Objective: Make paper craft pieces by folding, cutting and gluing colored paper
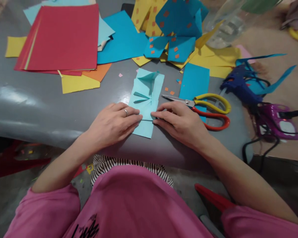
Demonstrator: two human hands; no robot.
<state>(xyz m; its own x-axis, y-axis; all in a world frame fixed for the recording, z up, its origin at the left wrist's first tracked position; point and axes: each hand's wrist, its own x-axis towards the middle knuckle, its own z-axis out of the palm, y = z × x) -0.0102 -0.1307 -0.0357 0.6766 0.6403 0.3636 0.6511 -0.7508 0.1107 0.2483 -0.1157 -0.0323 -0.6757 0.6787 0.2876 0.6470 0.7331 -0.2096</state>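
A light turquoise folded paper (145,107) lies on the grey table in front of me, with slits and raised folds in its upper part and a horizontal crease near its lower end. My left hand (115,122), a ring on one finger, presses its fingertips on the paper's left edge by that crease. At the right edge, my right hand (180,122) pinches the paper at the same height with fingers together. Scissors (188,101) with one yellow and one red handle lie just beyond my right hand, partly over a blue paper strip (195,81).
A red paper stack (64,38) sits at the back left on the grey table (39,99). Blue and yellow paper shapes with orange squares (178,19) stand at the back. A blue glue gun (242,84) and a purple device (278,122) with cables are at the right.
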